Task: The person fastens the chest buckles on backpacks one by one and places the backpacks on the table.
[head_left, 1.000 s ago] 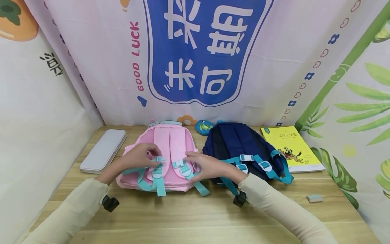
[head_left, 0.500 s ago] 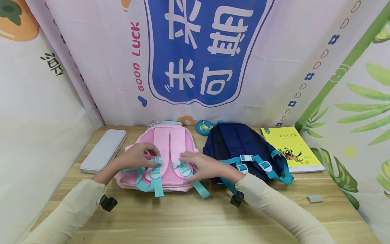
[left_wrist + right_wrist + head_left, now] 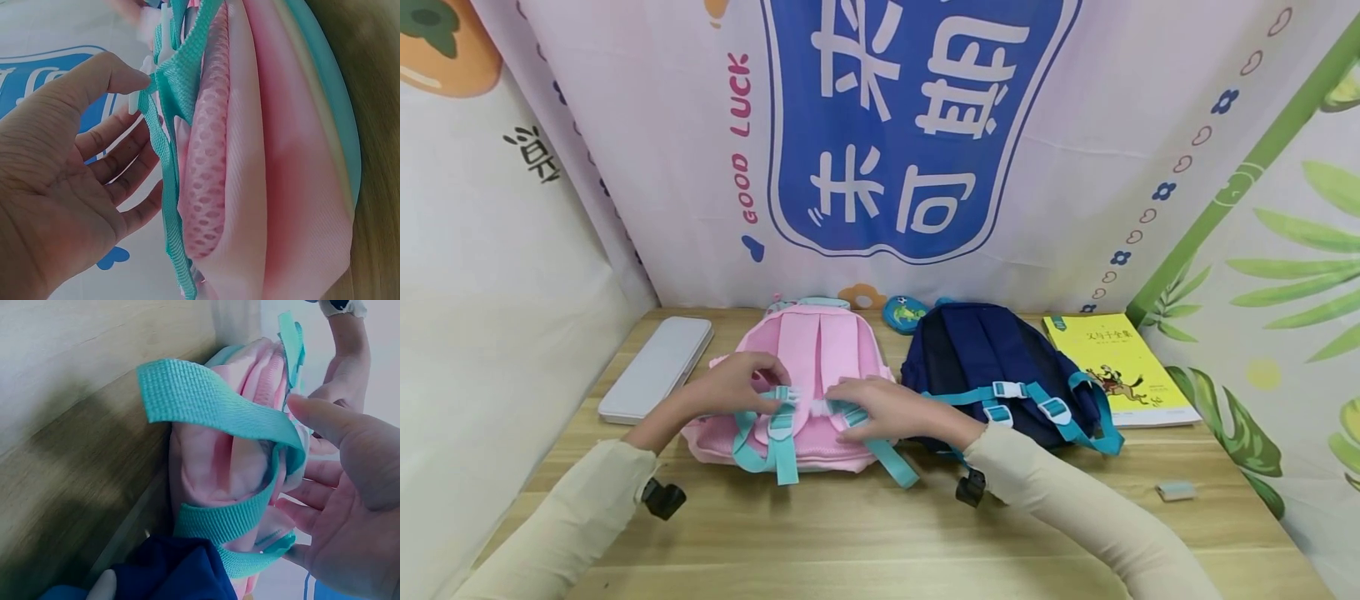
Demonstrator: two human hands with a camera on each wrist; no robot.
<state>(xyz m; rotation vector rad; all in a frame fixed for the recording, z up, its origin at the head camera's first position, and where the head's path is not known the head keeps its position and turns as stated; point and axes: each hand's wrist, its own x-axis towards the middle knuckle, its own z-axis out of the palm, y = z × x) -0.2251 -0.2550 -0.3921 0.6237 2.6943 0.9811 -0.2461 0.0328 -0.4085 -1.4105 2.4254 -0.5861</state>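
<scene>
A pink backpack [image 3: 838, 337] lies on the table with its shoulder straps upward. My left hand [image 3: 733, 387] pinches a white buckle half [image 3: 790, 394] on the teal webbing at its left strap. In the left wrist view the thumb presses the teal strap [image 3: 181, 78] by the buckle, the other fingers behind it. My right hand [image 3: 898, 410] grips the other buckle half [image 3: 820, 407], mostly covered by its fingers. The two halves face each other with a small gap; whether they touch is unclear. A loose teal strap end [image 3: 194, 394] shows in the right wrist view.
To the right lies a navy backpack [image 3: 958, 337] with teal straps, close to my right forearm. A yellow book [image 3: 1101, 354] is beyond it, and a small grey object [image 3: 1176, 490] sits nearer. A white case [image 3: 658, 367] is at the left; a blue turtle pouch [image 3: 904, 313] is behind.
My right hand has moved left with its buckle half, closing toward the left one. My left hand has shifted only slightly left. The backpacks have stayed in place.
</scene>
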